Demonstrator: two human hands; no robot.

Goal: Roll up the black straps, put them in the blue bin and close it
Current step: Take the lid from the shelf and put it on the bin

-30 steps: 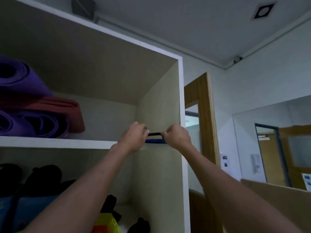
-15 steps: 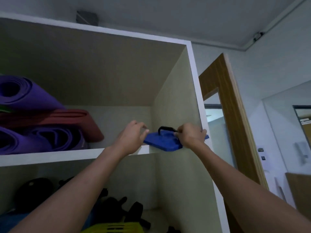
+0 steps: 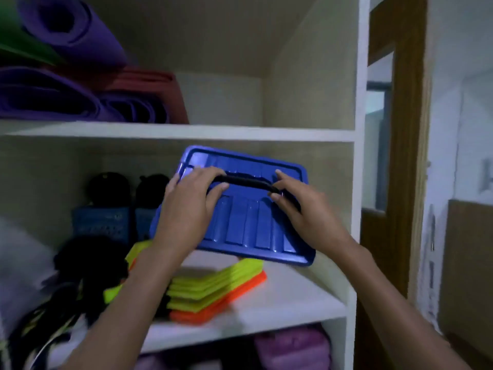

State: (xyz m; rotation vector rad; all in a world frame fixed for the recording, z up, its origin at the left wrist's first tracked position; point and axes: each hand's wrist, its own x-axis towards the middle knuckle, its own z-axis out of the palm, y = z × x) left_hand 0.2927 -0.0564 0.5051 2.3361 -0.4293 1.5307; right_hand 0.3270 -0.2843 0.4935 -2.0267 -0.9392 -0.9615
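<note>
- Your left hand (image 3: pixel 186 209) and right hand (image 3: pixel 301 209) each gripped an end of the black handle (image 3: pixel 245 182) on the blue bin lid (image 3: pixel 250 225).
- Lid was held tilted, in front of the middle shelf (image 3: pixel 280 297), above the yellow and orange stack (image 3: pixel 213 287).
- Dark items at lower left (image 3: pixel 88 268) were blurred; could not tell whether they were straps.

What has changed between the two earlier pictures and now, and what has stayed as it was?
The blue lid has come off the top shelf and now sits lower, tilted, in front of the middle shelf. The left hand and right hand still grip its black handle. The rolled mats have not moved.
</note>
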